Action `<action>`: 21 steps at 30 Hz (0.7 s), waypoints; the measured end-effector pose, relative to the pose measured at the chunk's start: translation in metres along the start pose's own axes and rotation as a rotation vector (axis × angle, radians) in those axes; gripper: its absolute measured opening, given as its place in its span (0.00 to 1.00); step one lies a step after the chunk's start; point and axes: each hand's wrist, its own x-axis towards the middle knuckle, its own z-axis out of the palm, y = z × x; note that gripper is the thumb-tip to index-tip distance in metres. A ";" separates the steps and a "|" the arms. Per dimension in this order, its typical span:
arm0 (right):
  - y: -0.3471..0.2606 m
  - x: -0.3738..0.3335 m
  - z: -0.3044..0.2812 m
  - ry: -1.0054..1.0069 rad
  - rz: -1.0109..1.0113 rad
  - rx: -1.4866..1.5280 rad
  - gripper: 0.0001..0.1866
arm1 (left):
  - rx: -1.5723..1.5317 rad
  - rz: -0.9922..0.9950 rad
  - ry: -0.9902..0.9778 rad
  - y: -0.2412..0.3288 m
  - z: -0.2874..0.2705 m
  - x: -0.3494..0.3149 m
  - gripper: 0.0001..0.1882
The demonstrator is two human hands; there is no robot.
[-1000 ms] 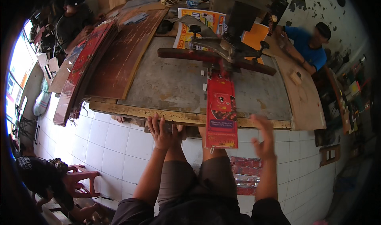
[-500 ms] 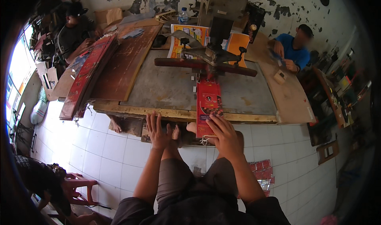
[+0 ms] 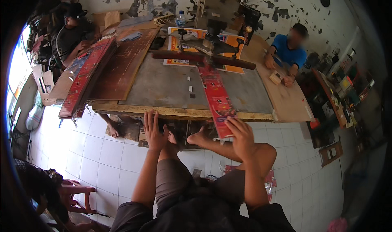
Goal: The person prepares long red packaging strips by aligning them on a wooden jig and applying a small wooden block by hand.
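A long red printed strip (image 3: 217,101) runs slantwise over the metal-topped table (image 3: 159,87), its near end hanging past the front edge. My right hand (image 3: 242,138) grips that end along its right side, with the thumb hidden. The strip's far end reaches under the dark red crossbar (image 3: 234,63) of a press (image 3: 209,44). Left of the strip, my left hand (image 3: 154,136) is raised close to the table's wooden front edge, fingers stretched and nothing in it. Several small flat pieces (image 3: 190,89) lie on the metal top, left of the strip.
Stacked red strips (image 3: 87,78) and brown boards (image 3: 130,64) cover the table's left side. One co-worker (image 3: 75,35) sits far left, another in blue (image 3: 289,50) at the right board (image 3: 290,99). A red stool (image 3: 77,195) stands at lower left; red pieces (image 3: 269,183) lie on the floor.
The near end of the red strip has swung right with my right hand, leaving the small pieces apart from it. My left hand stays open. The whole view has shifted slightly.
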 end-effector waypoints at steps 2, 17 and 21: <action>0.018 -0.023 -0.026 -0.010 0.061 -0.017 0.31 | 0.003 0.001 0.010 0.000 -0.004 0.000 0.42; 0.120 -0.312 -0.361 0.877 0.325 -0.382 0.18 | 0.003 0.036 0.091 0.001 0.005 0.002 0.37; 0.098 -0.314 -0.421 0.994 0.684 -0.720 0.25 | 0.023 0.077 0.145 0.000 0.011 0.003 0.36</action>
